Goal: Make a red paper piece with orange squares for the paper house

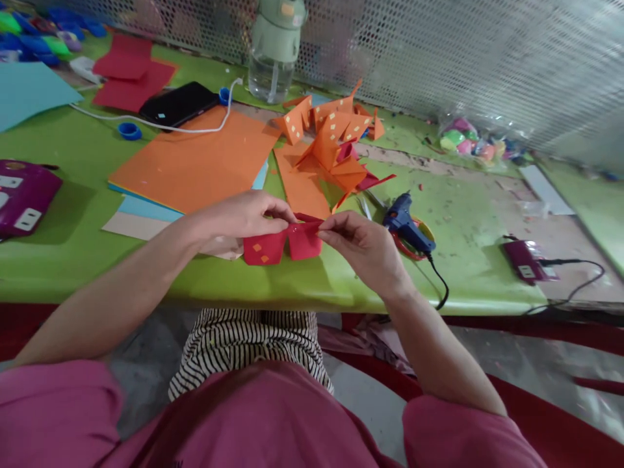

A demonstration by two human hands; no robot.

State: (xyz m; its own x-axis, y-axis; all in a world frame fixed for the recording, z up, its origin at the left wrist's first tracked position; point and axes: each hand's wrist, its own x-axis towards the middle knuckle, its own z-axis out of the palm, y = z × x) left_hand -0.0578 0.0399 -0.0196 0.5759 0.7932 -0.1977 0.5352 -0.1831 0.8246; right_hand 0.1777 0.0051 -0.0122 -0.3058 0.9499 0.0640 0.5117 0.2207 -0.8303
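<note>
A folded red paper piece (283, 246) with small orange squares on it hangs between both hands over the near edge of the green table (68, 253). My left hand (238, 218) is closed, pinching the piece's top edge from the left. From the right, my right hand (363, 250) pinches the same top edge with thumb and fingertips. Behind the hands stands a heap of folded orange paper shapes (331, 140) with pale dots.
A blue glue gun (407, 224) with a black cord lies right of my hands. Orange and blue sheets (195, 162), a black phone (178, 104), a green bottle (275, 49), red sheets (129, 75) and a purple case (22, 195) lie on the table.
</note>
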